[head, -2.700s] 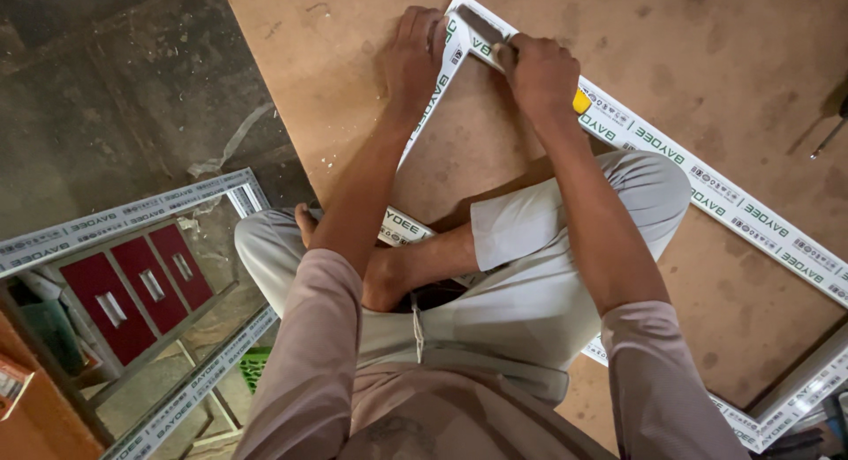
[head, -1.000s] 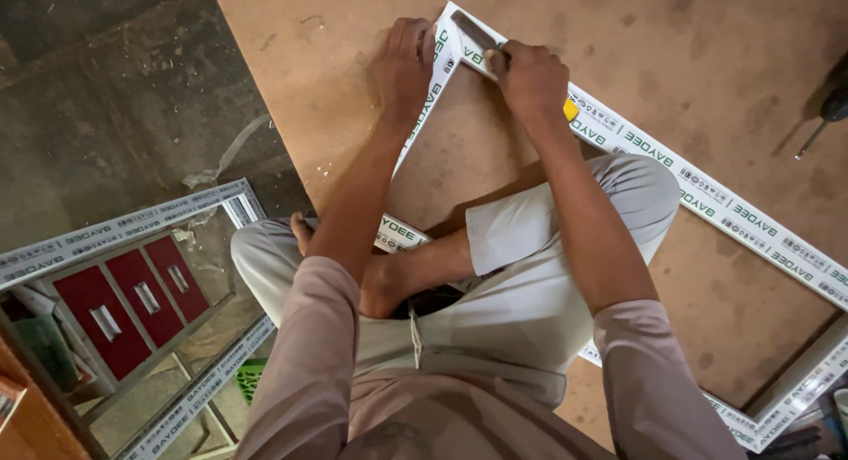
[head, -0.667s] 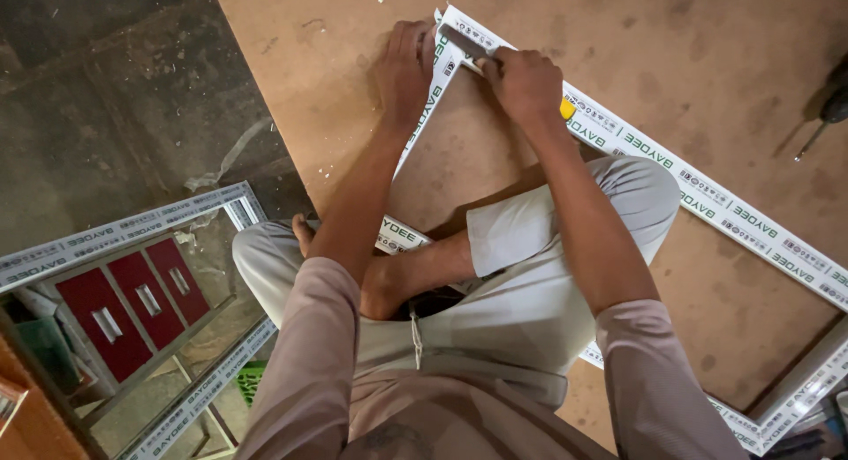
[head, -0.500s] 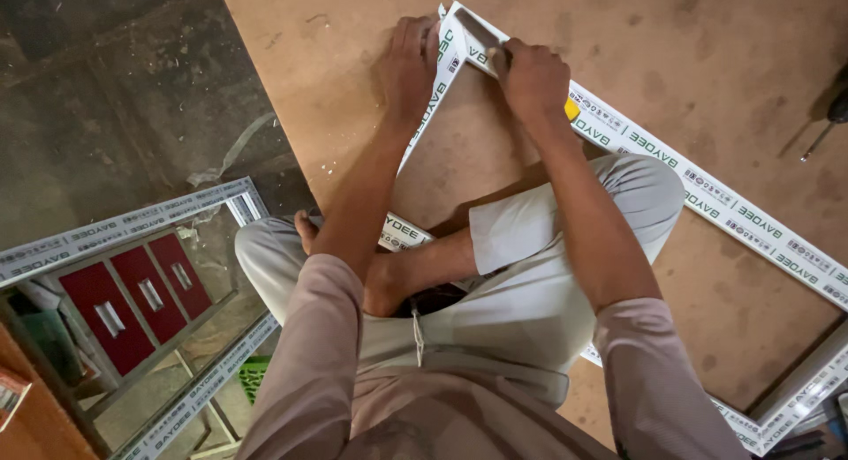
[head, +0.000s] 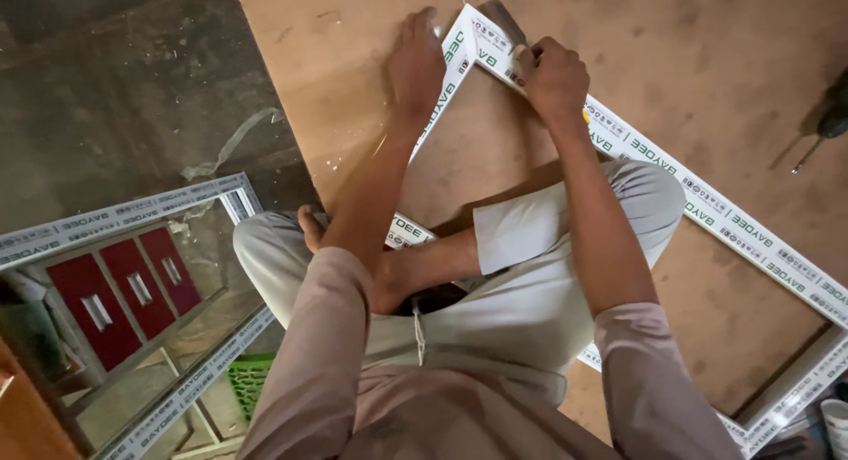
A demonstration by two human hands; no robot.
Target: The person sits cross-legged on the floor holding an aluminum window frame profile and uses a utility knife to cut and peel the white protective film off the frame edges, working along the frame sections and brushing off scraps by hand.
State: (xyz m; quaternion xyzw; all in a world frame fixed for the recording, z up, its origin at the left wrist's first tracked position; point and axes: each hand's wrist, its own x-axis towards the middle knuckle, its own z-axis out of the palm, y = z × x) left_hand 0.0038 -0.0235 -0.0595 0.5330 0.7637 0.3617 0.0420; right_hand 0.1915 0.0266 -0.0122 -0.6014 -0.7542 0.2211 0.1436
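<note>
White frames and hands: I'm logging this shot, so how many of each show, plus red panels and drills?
White frames: 2, one under the hands, one at left
Red panels: 3
Drills: 1
Hands: 2, left, right
Total: 8

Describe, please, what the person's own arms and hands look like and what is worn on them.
Both arms wear loose, dusty-pink sleeves that end near the elbows, leaving the forearms bare. The left hand and right hand are bare: no gloves, and no watch, ring or bracelet shows.
</note>
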